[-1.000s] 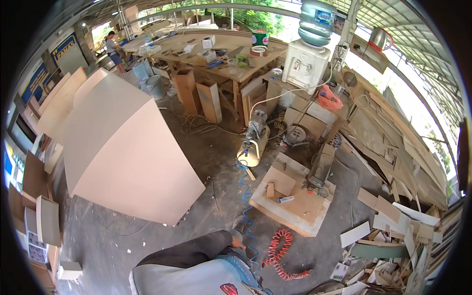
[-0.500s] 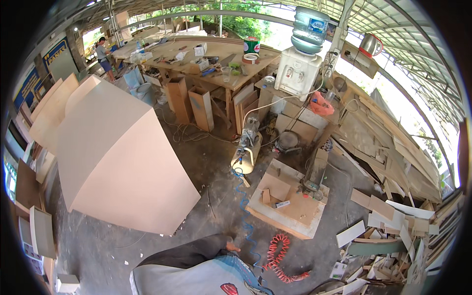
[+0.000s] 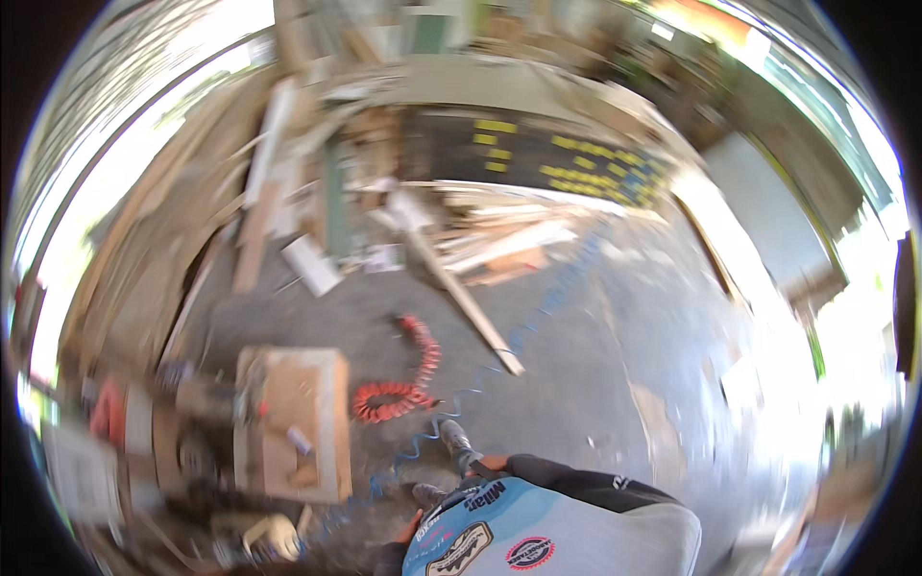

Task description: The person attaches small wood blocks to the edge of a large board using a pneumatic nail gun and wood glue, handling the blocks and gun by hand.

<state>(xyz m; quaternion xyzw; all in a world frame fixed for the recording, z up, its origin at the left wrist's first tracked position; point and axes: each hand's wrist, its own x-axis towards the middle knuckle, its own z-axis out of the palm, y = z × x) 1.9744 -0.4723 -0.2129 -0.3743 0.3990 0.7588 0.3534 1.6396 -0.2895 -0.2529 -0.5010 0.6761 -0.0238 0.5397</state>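
Note:
My right hand (image 3: 493, 463) shows only as a small smeared patch at the end of a dark sleeve (image 3: 586, 478), in front of my shirt. My left hand (image 3: 408, 526) is low on the left side of the shirt, partly hidden and blurred. The fingers of neither hand can be made out, and I see no object in them. Close to both hands are my shoes (image 3: 455, 438) on the grey floor. A coiled blue air hose (image 3: 415, 444) runs past the shoes, and a coiled red hose (image 3: 389, 401) lies just beyond it.
On the left stands a low wooden work box (image 3: 322, 413) with small pieces on top. A long wooden strip (image 3: 468, 305) lies across the floor ahead. Behind it are piled offcuts (image 3: 509, 240) and a dark board (image 3: 451, 149) with yellow marks. Compressor (image 3: 274, 536) at lower left.
The view has swung right, from the workbench and water dispenser to the offcut pile. The work box and red hose now appear farther left. My right arm has come into sight.

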